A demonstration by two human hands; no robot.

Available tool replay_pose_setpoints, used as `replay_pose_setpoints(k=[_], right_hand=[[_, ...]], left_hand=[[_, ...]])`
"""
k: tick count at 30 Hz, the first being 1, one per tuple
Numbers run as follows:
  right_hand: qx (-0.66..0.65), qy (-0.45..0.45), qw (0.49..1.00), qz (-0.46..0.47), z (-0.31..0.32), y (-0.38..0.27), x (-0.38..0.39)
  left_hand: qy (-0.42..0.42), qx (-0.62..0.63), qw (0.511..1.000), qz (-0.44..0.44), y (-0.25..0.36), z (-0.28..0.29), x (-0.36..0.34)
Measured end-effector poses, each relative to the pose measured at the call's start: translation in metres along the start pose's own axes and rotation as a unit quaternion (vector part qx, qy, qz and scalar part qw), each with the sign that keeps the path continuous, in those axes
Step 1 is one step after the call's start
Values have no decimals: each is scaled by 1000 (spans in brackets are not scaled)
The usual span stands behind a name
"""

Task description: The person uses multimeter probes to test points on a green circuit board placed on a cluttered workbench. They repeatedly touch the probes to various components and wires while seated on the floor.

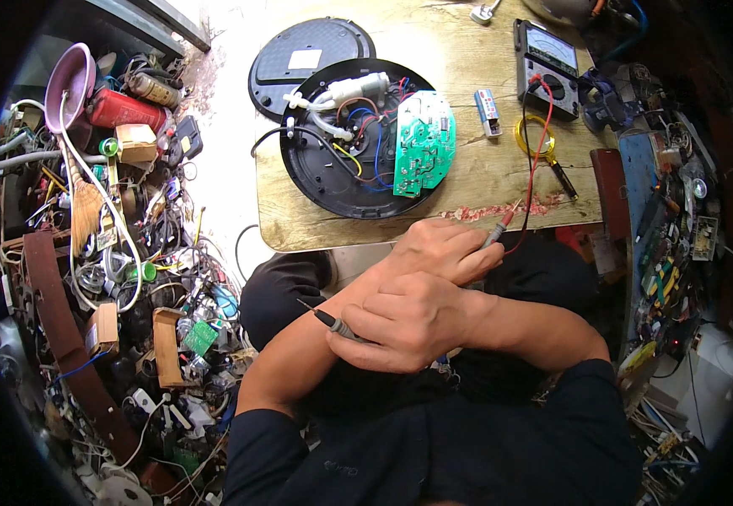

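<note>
My forearms are crossed in front of the table edge, the right one lying over the left. My left hand (451,249) is closed on a grey test probe with a red collar (501,229), its tip pointing up over the wood. Lower down, my right hand (408,320) grips a grey test probe with a black collar (332,322), which points left, away from the table. Ahead of the hands sits a round black appliance housing (324,181), open, with a green circuit board (425,143), coloured wires and a whitish cylindrical pump or motor (358,88) in it. Neither probe touches the board.
A round black cover (305,59) lies behind the housing. An analog multimeter (549,72), a small blue-and-white box (488,114) and a yellow-rimmed magnifying glass (536,135) stand right on the wooden table (341,228). Reddish scraps (480,212) line its front edge. Cluttered parts (189,337) pile up left.
</note>
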State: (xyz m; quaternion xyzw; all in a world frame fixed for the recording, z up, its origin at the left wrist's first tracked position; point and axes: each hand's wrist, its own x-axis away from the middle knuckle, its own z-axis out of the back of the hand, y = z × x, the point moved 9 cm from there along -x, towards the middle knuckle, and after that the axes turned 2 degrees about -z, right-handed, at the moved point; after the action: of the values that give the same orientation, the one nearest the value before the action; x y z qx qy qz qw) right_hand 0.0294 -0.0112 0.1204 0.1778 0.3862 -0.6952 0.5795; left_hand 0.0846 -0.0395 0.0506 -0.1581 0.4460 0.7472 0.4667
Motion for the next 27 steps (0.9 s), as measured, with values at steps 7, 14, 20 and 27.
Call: replay_pose_setpoints(k=[7, 14, 20, 27], right_hand=[[-11, -37, 999, 7, -13, -6, -2], [1, -40, 999, 24, -22, -11, -2], [-5, -30, 999, 23, -24, -12, -1], [7, -33, 999, 16, -23, -11, -1]], left_hand=[[27, -13, 1000, -2, 2, 4, 11], [4, -56, 998, -15, 2, 1, 21], [19, -66, 998, -7, 3, 3, 16], [20, -77, 997, -15, 6, 4, 13]])
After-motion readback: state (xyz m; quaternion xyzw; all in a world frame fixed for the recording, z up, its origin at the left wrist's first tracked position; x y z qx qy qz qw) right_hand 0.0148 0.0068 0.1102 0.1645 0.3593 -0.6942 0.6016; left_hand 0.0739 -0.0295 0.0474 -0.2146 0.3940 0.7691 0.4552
